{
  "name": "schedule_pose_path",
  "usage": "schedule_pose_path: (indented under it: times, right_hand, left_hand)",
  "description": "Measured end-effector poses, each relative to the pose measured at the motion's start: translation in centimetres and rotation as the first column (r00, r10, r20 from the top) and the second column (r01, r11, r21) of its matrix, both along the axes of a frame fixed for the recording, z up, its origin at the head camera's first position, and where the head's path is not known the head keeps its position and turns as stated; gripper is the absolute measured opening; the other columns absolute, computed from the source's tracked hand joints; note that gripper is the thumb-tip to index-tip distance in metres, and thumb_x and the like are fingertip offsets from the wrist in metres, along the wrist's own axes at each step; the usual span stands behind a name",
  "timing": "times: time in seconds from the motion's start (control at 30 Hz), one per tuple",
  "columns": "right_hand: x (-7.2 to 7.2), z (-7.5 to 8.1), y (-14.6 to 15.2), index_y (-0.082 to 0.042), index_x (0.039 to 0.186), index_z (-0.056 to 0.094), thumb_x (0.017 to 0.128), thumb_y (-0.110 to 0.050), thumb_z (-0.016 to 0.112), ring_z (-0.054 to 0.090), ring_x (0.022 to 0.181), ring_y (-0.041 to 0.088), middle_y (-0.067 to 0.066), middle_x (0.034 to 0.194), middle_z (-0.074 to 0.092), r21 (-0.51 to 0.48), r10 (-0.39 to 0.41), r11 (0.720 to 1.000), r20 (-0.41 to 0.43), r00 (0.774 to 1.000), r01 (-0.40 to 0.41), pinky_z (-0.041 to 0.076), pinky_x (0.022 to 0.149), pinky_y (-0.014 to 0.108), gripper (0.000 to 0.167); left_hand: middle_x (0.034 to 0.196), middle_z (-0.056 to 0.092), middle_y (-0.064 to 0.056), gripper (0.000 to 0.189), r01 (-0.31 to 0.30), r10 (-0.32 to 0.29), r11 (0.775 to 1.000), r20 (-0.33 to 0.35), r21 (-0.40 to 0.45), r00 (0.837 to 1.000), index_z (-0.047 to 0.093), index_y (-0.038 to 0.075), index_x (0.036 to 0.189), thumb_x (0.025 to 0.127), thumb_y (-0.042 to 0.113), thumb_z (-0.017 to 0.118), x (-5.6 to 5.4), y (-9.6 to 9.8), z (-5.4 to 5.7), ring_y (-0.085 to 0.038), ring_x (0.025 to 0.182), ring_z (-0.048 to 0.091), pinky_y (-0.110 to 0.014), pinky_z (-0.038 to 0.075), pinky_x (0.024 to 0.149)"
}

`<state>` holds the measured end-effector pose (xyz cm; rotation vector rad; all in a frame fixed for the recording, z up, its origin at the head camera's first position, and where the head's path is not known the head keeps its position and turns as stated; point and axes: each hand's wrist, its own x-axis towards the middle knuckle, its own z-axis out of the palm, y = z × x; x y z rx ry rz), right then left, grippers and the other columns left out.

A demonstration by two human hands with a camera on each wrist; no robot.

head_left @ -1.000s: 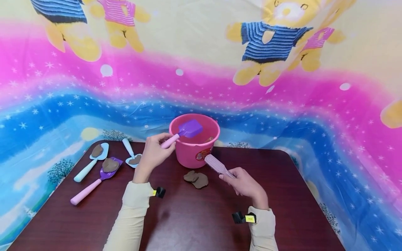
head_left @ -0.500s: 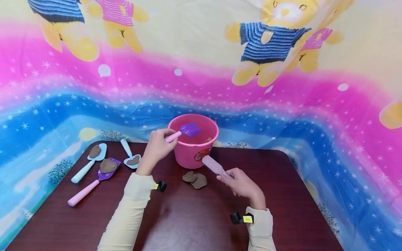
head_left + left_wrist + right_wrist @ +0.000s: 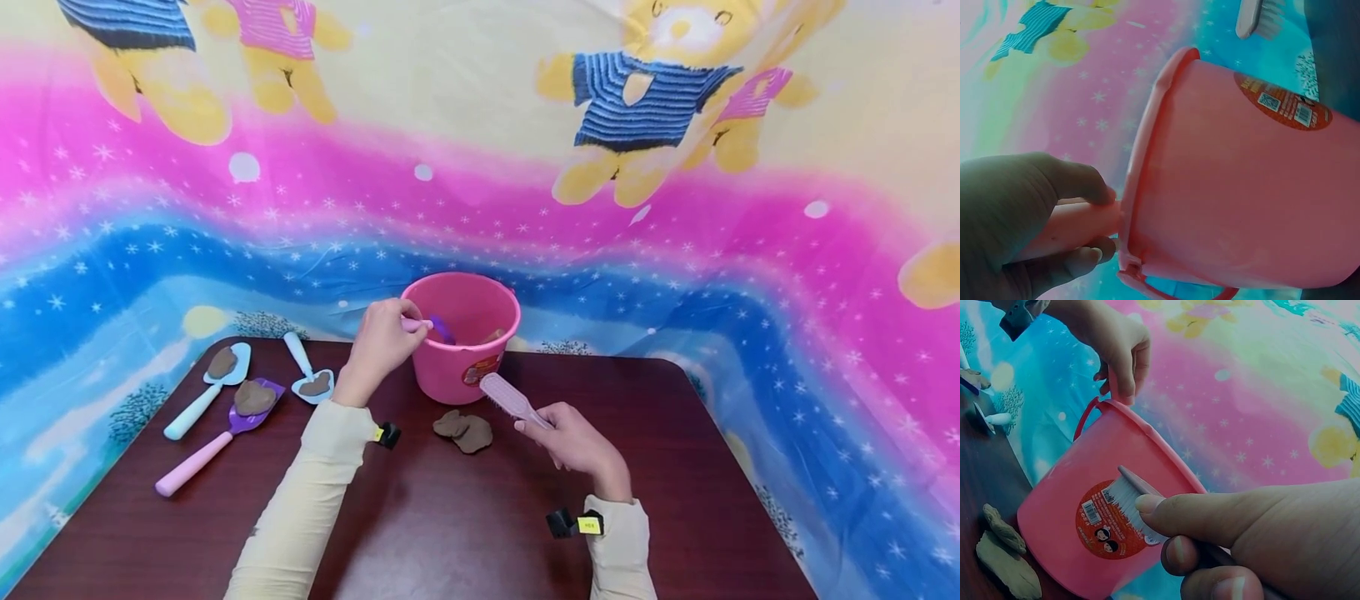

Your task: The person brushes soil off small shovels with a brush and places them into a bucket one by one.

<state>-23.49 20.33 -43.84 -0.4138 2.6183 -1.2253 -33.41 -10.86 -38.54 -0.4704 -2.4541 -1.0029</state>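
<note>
My left hand (image 3: 381, 337) grips the pink handle of a toy shovel (image 3: 415, 325) at the left rim of a pink bucket (image 3: 450, 375). Its purple blade dips inside, seen edge-on and partly hidden by the rim. In the left wrist view, thumb and fingers wrap the handle (image 3: 1082, 228) right against the rim. My right hand (image 3: 581, 442) holds a pale pink brush (image 3: 506, 395) in front of the bucket's right side. White bristles (image 3: 1127, 503) overlap the bucket's red label in the right wrist view. Flattened brown clay pieces (image 3: 472, 434) lie before the bucket.
Left on the dark table (image 3: 450, 533) lie a pale blue shovel (image 3: 197, 410), a purple shovel with pink handle (image 3: 197, 462) and a small blue shovel (image 3: 298, 354), each bearing brown clay. A patterned bear cloth (image 3: 450, 208) hangs behind and beside the table.
The shovel in my left hand has turned over, its purple blade going from flat above the bucket to tilted down inside. The right hand and brush stay nearly still.
</note>
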Motion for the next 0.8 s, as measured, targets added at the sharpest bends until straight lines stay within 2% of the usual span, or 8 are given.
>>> schedule_pose_path:
  times: [0.2, 0.4, 0.63, 0.8]
  right_hand:
    - [0.0, 0.0, 0.1, -0.012, 0.092, 0.070, 0.098, -0.037, 0.066, 0.041, 0.040, 0.014, 0.002, 0.051, 0.047, 0.006, -0.005, 1.000, 0.010, 1.000, 0.005, 0.032, 0.039, 0.027, 0.026]
    - [-0.1, -0.1, -0.1, -0.012, 0.091, 0.070, 0.098, -0.038, 0.066, 0.041, 0.040, 0.014, 0.002, 0.052, 0.047, 0.012, -0.001, 1.000, 0.002, 1.000, 0.001, 0.032, 0.039, 0.027, 0.027]
    - [-0.1, -0.1, -0.3, -0.012, 0.092, 0.071, 0.097, -0.039, 0.067, 0.042, 0.039, 0.015, 0.003, 0.052, 0.048, 0.014, -0.008, 1.000, -0.001, 1.000, 0.008, 0.034, 0.038, 0.028, 0.027]
    - [-0.1, -0.2, -0.4, -0.012, 0.095, 0.071, 0.097, -0.039, 0.067, 0.042, 0.040, 0.014, 0.003, 0.052, 0.049, 0.012, -0.004, 1.000, 0.003, 1.000, 0.004, 0.034, 0.038, 0.028, 0.028]
  left_hand:
    - [0.091, 0.073, -0.015, 0.016, -0.030, 0.026, 0.994, -0.038, -0.103, 0.999, 0.076, 0.000, 0.094, 0.085, 0.012, 0.080, -0.6, 0.5, 0.2, -0.031, 0.088, 0.066, -0.044, 0.057, 0.078]
    - [0.085, 0.072, -0.016, 0.011, -0.080, 0.063, 0.979, -0.096, -0.186, 0.993, 0.074, -0.001, 0.087, 0.085, 0.008, 0.078, -0.9, 0.6, 0.6, -0.032, 0.080, 0.066, -0.044, 0.057, 0.071]
    - [0.081, 0.072, -0.014, 0.015, -0.106, 0.085, 0.971, -0.108, -0.215, 0.991, 0.073, 0.001, 0.084, 0.084, 0.013, 0.081, -1.4, 0.6, 0.5, -0.033, 0.078, 0.068, -0.044, 0.057, 0.068]
    - [0.081, 0.071, -0.014, 0.018, -0.110, 0.089, 0.975, -0.117, -0.192, 0.989, 0.073, 0.000, 0.086, 0.083, 0.015, 0.083, -1.6, 0.8, 0.3, -0.032, 0.079, 0.068, -0.044, 0.057, 0.069]
